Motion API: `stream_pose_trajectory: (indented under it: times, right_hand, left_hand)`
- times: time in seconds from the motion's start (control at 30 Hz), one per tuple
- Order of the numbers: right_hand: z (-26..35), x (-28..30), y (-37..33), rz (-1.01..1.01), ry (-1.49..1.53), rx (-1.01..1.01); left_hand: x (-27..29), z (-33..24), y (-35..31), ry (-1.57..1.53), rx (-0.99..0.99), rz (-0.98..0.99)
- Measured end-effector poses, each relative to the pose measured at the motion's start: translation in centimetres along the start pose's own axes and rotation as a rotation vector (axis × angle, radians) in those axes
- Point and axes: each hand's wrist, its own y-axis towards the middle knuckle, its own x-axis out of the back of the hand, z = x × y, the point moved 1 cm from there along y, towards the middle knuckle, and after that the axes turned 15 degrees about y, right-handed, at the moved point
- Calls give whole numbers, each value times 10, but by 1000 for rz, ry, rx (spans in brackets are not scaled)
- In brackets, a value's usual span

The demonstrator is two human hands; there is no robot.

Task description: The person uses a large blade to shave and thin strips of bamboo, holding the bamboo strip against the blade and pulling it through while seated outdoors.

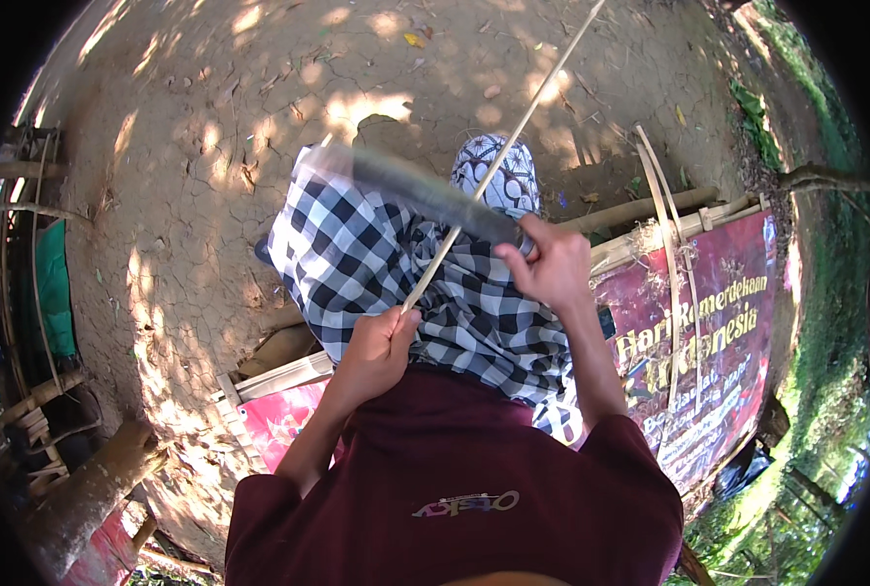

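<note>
Seated worker in a maroon T-shirt [493, 449], lower centre of the frame. Just above it, the left hand [381, 350] is closed tightly around the lower end of a thin bamboo strip [523, 122], which slants to the top edge, right of centre. The right hand [554, 262] grips a broad-bladed knife [405, 189], motion-blurred, crossing the strip at centre; contact cannot be told. Beneath lies black-and-white checked cloth [342, 234]; beyond, cracked earth [161, 195] fills the upper frame.
</note>
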Motion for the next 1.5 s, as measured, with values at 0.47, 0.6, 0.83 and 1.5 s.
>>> stream_pose_trajectory:
  times: [0.47,0.6,0.83,1.5]
  right_hand:
    - [-25,21,16,-174,-57,-172]
    - [-15,21,8,-84,-19,-99]
    - [11,17,8,48,-258,403]
    - [34,-26,-11,13,100,71]
  left_hand:
    - [12,11,-17,-125,124,118]
    - [8,17,-16,-192,122,165]
    - [7,10,-8,-325,87,215]
    - [21,-19,14,-1057,148,310]
